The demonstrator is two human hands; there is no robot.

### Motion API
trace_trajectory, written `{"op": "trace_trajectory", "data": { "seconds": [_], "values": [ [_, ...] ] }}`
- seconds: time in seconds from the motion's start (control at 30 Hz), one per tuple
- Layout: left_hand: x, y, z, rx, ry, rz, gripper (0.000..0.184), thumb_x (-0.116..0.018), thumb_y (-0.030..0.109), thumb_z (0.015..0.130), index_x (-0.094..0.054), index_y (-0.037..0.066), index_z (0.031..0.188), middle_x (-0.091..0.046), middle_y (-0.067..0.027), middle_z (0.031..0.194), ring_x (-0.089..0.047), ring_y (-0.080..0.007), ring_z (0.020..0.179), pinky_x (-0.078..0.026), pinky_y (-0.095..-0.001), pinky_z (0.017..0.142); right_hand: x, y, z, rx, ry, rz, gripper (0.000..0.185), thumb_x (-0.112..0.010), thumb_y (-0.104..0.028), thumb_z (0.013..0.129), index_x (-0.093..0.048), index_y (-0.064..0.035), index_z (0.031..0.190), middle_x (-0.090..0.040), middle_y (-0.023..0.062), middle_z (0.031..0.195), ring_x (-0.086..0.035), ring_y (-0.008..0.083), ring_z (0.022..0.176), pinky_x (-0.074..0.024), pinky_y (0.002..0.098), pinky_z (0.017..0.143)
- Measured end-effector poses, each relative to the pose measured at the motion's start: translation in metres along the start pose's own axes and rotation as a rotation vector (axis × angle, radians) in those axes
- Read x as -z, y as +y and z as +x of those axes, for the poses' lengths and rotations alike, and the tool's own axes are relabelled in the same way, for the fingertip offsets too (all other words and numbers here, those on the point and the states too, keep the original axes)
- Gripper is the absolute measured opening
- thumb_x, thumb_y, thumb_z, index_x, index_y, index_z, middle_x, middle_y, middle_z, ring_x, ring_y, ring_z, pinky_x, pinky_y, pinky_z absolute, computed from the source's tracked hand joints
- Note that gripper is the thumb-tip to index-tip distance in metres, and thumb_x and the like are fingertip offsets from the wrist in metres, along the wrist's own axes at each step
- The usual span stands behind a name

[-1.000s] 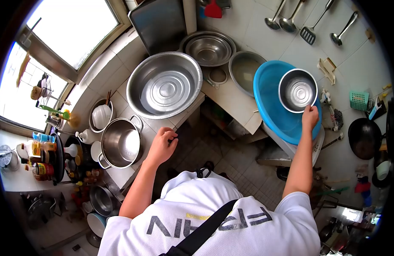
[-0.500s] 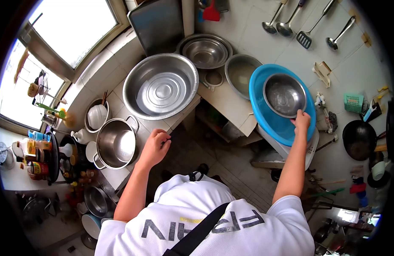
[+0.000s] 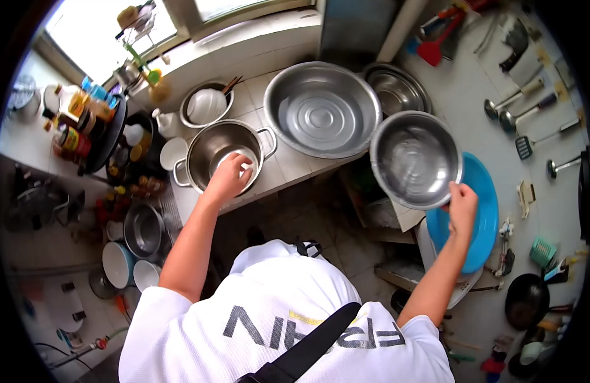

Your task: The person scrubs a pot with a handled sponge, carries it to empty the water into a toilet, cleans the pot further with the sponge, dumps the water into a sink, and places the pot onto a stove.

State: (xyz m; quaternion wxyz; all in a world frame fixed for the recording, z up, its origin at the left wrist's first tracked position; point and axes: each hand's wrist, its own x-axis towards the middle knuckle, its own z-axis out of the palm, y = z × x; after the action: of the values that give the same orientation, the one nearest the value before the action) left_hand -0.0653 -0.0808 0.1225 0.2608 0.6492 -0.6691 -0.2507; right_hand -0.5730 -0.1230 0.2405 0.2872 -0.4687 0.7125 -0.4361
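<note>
My right hand (image 3: 462,205) grips the rim of a round metal basin (image 3: 417,159), fingers and thumb closed on its lower right edge. The basin is held up at a tilt, partly in front of a blue plastic basin (image 3: 477,217). My left hand (image 3: 230,176) is over a two-handled steel pot (image 3: 199,150) on the tiled counter. Its fingers are curled together, and what they hold, if anything, is hidden. Between the pot and the held basin stands a large metal basin (image 3: 320,115), with water-like shine at its bottom.
Behind the pot is a bowl with a white dish and chopsticks (image 3: 207,105). Stacked metal bowls (image 3: 397,89) stand in the corner. Bottles (image 3: 74,137) crowd the left side. Ladles and a slotted turner (image 3: 523,148) hang on the right wall.
My right hand has lifted the metal basin out of the blue basin and brought it left, towards the large basin. My left hand has moved over the pot. The view has turned.
</note>
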Motion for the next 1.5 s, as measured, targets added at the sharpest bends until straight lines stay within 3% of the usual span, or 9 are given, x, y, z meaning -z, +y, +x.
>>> {"op": "trace_trajectory", "data": {
  "seconds": [0.3, 0.7, 0.83, 0.93, 1.03, 1.13, 1.23, 1.37, 1.5],
  "values": [
    [0.004, -0.081, 0.02, -0.068, -0.17, 0.333, 0.032, -0.062, 0.026, 0.084, -0.061, 0.006, 0.109, -0.059, -0.0153, 0.106, -0.06, -0.0337, 0.098, -0.05, -0.043, 0.084, -0.219, -0.059, -0.055, 0.073, -0.431, 0.005, 0.031, -0.064, -0.018, 0.083, -0.052, -0.0003, 0.06, -0.052, 0.0012, 0.058, -0.053, 0.0089, 0.053, -0.0519, 0.0295, 0.046],
    [0.005, -0.113, 0.051, 0.022, -0.303, 0.405, 0.037, -0.055, 0.022, 0.082, -0.061, 0.008, 0.116, -0.061, -0.016, 0.118, -0.058, -0.0297, 0.112, -0.045, -0.0418, 0.093, -0.329, -0.144, -0.113, 0.652, -0.229, -0.301, 0.027, -0.061, -0.015, 0.081, -0.05, 0.0037, 0.065, -0.052, 0.0163, 0.056, -0.054, 0.0321, 0.053, -0.0481, 0.0365, 0.062],
    [0.003, -0.116, 0.071, -0.032, -0.539, 0.405, 0.039, -0.054, 0.021, 0.082, -0.059, 0.008, 0.119, -0.061, -0.0178, 0.116, -0.056, -0.0309, 0.113, -0.044, -0.0441, 0.094, -0.337, -0.147, -0.111, 0.695, -0.191, -0.274, 0.026, -0.064, -0.013, 0.079, -0.05, 0.0041, 0.065, -0.056, 0.0193, 0.062, -0.063, 0.0353, 0.069, -0.051, 0.037, 0.074],
    [-0.028, -0.142, 0.079, -0.26, -0.345, 0.354, 0.037, -0.054, 0.023, 0.082, -0.061, 0.008, 0.115, -0.062, -0.019, 0.113, -0.056, -0.0329, 0.112, -0.043, -0.0453, 0.096, -0.341, -0.137, -0.108, 0.619, -0.153, -0.159, 0.027, -0.065, -0.012, 0.081, -0.05, 0.0039, 0.065, -0.062, 0.0206, 0.072, -0.066, 0.0325, 0.088, -0.0511, 0.0371, 0.074],
    [-0.041, -0.146, 0.076, -0.551, 0.258, 0.207, 0.031, -0.053, 0.019, 0.083, -0.063, 0.008, 0.109, -0.065, -0.0187, 0.105, -0.058, -0.0356, 0.106, -0.043, -0.0468, 0.095, -0.34, -0.138, -0.111, 0.489, -0.17, -0.084, 0.028, -0.065, -0.012, 0.083, -0.051, 0.0036, 0.065, -0.066, 0.0213, 0.082, -0.066, 0.0292, 0.102, -0.0508, 0.0359, 0.074],
    [-0.031, -0.137, 0.079, -0.554, 0.158, 0.021, 0.03, -0.051, 0.016, 0.084, -0.061, 0.006, 0.111, -0.064, -0.0194, 0.107, -0.058, -0.0368, 0.105, -0.045, -0.0451, 0.093, -0.345, -0.141, -0.118, 0.468, -0.164, 0.039, 0.031, -0.065, -0.016, 0.087, -0.051, 0.0027, 0.065, -0.067, 0.0183, 0.082, -0.066, 0.0248, 0.099, -0.0507, 0.032, 0.07],
    [-0.037, -0.163, 0.09, -0.41, -0.141, -0.076, 0.033, -0.05, 0.019, 0.088, -0.057, 0.007, 0.119, -0.063, -0.0195, 0.112, -0.058, -0.0345, 0.108, -0.048, -0.0444, 0.088, -0.351, -0.126, -0.113, 0.445, -0.15, 0.016, 0.031, -0.065, -0.017, 0.088, -0.051, 0.0016, 0.067, -0.065, 0.0129, 0.082, -0.066, 0.0199, 0.089, -0.0533, 0.0296, 0.064],
    [0.0, -0.168, 0.081, 0.413, -0.37, -1.283, 0.042, -0.048, 0.038, 0.095, -0.053, 0.01, 0.125, -0.057, -0.0125, 0.118, -0.06, -0.0271, 0.1, -0.052, -0.0404, 0.079, -0.363, -0.105, -0.122, 0.069, -0.268, 0.357, 0.028, -0.063, -0.018, 0.09, -0.052, -0.0011, 0.071, -0.058, 0.0038, 0.078, -0.059, 0.0109, 0.071, -0.0562, 0.0274, 0.055],
    [0.069, -0.127, 0.043, 0.527, -0.36, -1.614, 0.047, -0.047, 0.042, 0.096, -0.042, 0.011, 0.131, -0.055, -0.0118, 0.119, -0.063, -0.0268, 0.09, -0.055, -0.0402, 0.075, -0.378, -0.072, -0.129, 0.013, -0.295, 0.395, 0.028, -0.061, -0.017, 0.092, -0.05, -0.0032, 0.07, -0.053, 0.0011, 0.074, -0.055, 0.0092, 0.063, -0.0563, 0.0288, 0.054]
  ]
}}
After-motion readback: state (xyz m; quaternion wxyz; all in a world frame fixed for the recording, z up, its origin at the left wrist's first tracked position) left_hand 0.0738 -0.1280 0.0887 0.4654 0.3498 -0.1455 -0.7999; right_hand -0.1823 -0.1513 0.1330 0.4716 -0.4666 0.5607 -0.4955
